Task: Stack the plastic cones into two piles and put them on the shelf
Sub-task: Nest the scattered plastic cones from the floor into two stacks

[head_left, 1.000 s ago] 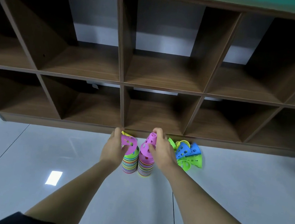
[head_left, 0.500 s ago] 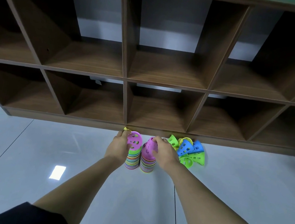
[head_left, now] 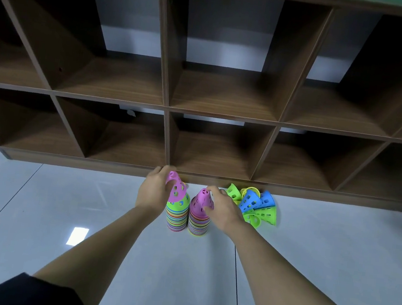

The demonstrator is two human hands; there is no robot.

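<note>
Big shelf (head_left: pixel 219 115) behind, floor (head_left: pixel 61 211) before it. The left hand (head_left: pixel 154 192) curls its grip round a pink cone (head_left: pixel 177 190) tilted atop the left pile (head_left: pixel 176 219). The right hand (head_left: pixel 225 211) pinches a second pink cone (head_left: pixel 200 200), now sunk lower onto the right pile (head_left: pixel 197 225). Some loose cones (head_left: pixel 256 204) remain: stacking continues.

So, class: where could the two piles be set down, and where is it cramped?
Free: the lower shelf cubby behind both piles, and its neighbours; the floor left of the left pile. Crowded: right of the right pile, where loose cones lie by the shelf base.
</note>
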